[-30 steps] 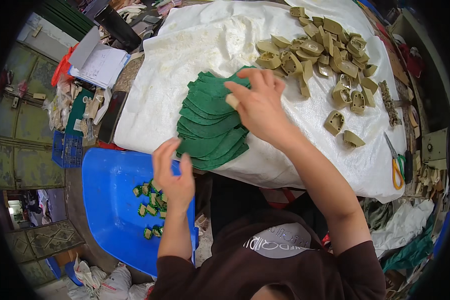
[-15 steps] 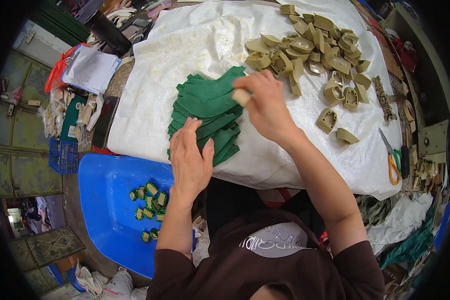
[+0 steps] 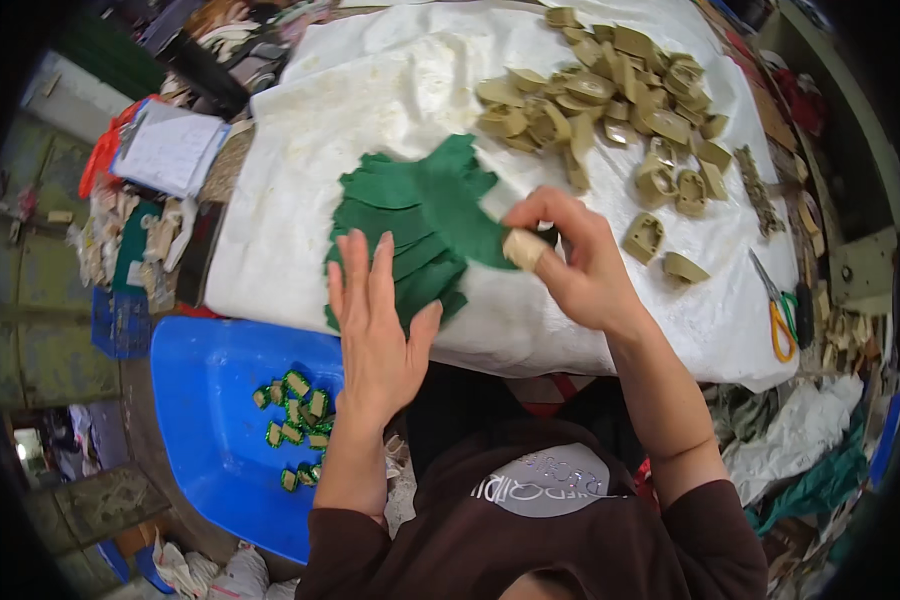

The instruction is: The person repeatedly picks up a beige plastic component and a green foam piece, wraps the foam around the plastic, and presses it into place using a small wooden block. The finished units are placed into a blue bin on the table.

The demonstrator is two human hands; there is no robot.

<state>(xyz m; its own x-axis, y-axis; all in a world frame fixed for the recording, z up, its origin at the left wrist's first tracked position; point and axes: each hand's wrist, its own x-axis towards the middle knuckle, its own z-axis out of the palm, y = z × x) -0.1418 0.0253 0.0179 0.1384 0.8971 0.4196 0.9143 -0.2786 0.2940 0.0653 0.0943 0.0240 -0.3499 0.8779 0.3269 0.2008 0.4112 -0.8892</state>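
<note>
Several green fabric-like pieces (image 3: 375,225) lie overlapped in a fanned stack on the white sheet (image 3: 300,150). My left hand (image 3: 375,345) rests flat on the stack's near side, fingers spread. To the right, my right hand (image 3: 590,265) pinches the edge of one green piece (image 3: 457,200) between thumb and fingers. That piece stretches rightward off the stack, its far part still over the others. A beige wrap (image 3: 523,249) covers the right thumb's tip. The exact grip is partly hidden and a little blurred.
Khaki, hollow moulded pieces (image 3: 590,88) are heaped at the table's far right. Scissors (image 3: 778,318) lie at the right edge. A blue tub (image 3: 192,400) at the lower left holds small green-and-beige pieces (image 3: 292,407). A clipboard (image 3: 175,150) sits at the left.
My right hand has moved right and nearer, drawing a green piece out from the stack. My left hand's fingers have straightened and spread on the stack.
</note>
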